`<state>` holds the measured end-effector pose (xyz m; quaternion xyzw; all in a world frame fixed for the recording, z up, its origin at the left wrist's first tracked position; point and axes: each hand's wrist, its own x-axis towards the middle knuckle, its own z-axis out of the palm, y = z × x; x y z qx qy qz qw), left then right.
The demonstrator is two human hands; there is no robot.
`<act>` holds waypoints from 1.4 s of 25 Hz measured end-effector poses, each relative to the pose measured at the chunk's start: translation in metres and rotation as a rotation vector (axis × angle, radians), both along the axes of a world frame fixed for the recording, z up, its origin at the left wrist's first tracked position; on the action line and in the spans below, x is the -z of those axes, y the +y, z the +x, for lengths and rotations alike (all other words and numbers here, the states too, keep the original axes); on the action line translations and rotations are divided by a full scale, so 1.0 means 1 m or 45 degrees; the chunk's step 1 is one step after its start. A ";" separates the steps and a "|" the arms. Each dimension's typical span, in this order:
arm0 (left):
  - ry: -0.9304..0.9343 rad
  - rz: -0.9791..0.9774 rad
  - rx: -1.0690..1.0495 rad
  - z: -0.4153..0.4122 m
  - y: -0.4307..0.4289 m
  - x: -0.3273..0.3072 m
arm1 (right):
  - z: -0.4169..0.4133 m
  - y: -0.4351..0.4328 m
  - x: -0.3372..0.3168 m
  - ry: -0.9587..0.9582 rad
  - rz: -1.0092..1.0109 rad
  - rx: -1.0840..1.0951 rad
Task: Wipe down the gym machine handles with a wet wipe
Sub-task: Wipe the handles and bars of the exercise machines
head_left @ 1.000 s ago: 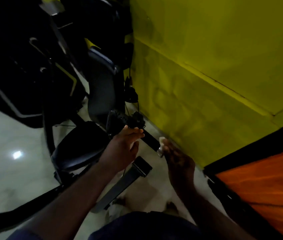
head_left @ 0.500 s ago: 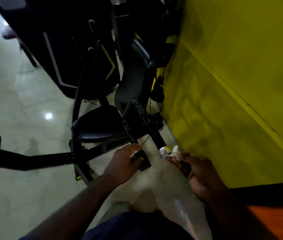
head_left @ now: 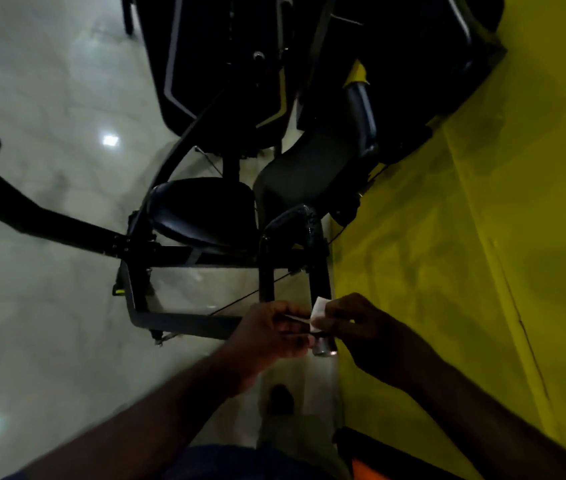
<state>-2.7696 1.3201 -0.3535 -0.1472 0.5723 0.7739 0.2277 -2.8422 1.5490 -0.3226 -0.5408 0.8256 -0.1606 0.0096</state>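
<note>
Presently, head view only. Both hands meet below the seat [head_left: 205, 216], toward its side nearest the yellow wall [head_left: 482, 237].

The left hand [head_left: 269, 332] is curled round the handle [head_left: 323, 348] and appears to steady it. The handle's metal end shows below the seat, between the two hands. The right hand [head_left: 357, 323] pinches the white wipe [head_left: 319, 310] and presses it to the handle just above that metal end. Wipe and handle are touching, and the hands are nearly so.

Assessment: wiping of this handle is under way, at its end portion. The dim light shows no wet sheen, so how much is covered cannot be told. Any other handles cannot be made out and are presumed outstanding.
</note>
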 end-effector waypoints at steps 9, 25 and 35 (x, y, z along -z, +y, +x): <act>-0.076 -0.228 -0.484 0.007 0.041 -0.014 | -0.167 -0.077 -0.007 0.190 0.095 -0.146; 0.012 -0.326 -0.789 0.033 0.078 -0.025 | -0.179 -0.087 -0.029 0.195 0.285 -0.110; 0.074 -0.681 -0.599 0.030 0.067 -0.020 | -0.120 -0.068 0.013 0.027 0.300 -0.384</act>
